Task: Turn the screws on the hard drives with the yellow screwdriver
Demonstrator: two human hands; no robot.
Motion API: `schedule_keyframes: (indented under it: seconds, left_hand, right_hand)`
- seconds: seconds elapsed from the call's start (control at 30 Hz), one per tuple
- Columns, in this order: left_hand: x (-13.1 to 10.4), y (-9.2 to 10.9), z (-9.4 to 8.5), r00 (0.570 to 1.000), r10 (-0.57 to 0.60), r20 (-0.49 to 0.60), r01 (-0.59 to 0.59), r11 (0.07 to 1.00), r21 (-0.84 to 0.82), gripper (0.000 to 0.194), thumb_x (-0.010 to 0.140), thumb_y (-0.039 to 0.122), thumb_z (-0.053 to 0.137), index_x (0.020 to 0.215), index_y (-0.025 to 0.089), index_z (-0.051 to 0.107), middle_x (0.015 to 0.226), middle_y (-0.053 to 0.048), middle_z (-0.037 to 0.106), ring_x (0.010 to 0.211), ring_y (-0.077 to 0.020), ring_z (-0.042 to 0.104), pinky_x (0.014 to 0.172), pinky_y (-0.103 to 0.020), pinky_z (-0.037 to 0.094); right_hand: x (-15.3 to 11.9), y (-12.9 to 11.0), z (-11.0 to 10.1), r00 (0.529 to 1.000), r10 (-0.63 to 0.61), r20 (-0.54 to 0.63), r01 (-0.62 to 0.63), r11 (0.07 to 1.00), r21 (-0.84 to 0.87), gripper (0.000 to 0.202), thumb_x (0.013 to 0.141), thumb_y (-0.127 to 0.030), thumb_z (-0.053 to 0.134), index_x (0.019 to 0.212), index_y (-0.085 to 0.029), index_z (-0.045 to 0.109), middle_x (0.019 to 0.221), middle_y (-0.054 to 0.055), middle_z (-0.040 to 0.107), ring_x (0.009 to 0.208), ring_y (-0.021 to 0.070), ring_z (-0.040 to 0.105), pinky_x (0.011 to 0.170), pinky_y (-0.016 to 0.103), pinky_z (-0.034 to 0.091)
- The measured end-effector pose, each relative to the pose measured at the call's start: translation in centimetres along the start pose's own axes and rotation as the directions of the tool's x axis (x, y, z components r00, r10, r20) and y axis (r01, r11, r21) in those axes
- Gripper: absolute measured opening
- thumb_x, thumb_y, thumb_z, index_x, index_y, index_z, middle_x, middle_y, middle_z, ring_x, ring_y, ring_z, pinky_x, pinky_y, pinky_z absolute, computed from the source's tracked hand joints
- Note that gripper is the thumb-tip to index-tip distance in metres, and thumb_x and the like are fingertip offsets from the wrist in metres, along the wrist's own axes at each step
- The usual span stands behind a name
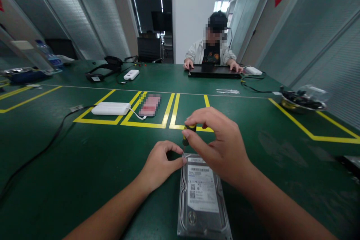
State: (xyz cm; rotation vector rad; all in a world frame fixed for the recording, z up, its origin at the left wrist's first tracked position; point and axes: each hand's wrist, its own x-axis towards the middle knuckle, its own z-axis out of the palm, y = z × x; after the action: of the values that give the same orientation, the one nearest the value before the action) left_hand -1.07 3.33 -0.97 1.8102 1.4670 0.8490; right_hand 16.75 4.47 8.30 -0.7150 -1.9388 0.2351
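Note:
A silver hard drive (202, 191) with a white label lies flat on the green table in front of me, its length pointing away. My right hand (219, 138) grips a short screwdriver (189, 133) with a black and yellow handle between thumb and fingers. The screwdriver stands nearly upright, tip down at the drive's far left corner. At that same corner, my left hand (164, 163) curls thumb and index finger together around the tip. Whatever lies between those fingertips is too small to make out.
Beyond my hands are a white power bank (111, 108) cabled to a blurred phone (151, 105), and yellow tape outlines. A bowl of dark parts (303, 99) stands right, near another metal device (350, 165). Across the table, a person (212, 45) handles a black flat panel (215, 71).

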Motion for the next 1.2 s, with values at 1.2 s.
schedule_keyframes:
  seconds: [1.2]
  left_hand:
    - [0.01,0.03,0.01,1.0,-0.001,0.006,0.001,1.0,-0.013,0.016,0.074,0.032,0.075,0.085,0.021,0.071,0.094,-0.003,0.073,0.097,-0.0268,0.062,0.085,-0.037,0.044]
  right_hand:
    - [0.12,-0.28,-0.41,0.999,-0.002,0.041,0.001,1.0,0.013,0.005,0.087,-0.018,0.064,0.092,-0.017,0.066,0.09,0.002,0.065,0.089,0.0138,0.06,0.077,0.028,0.049]
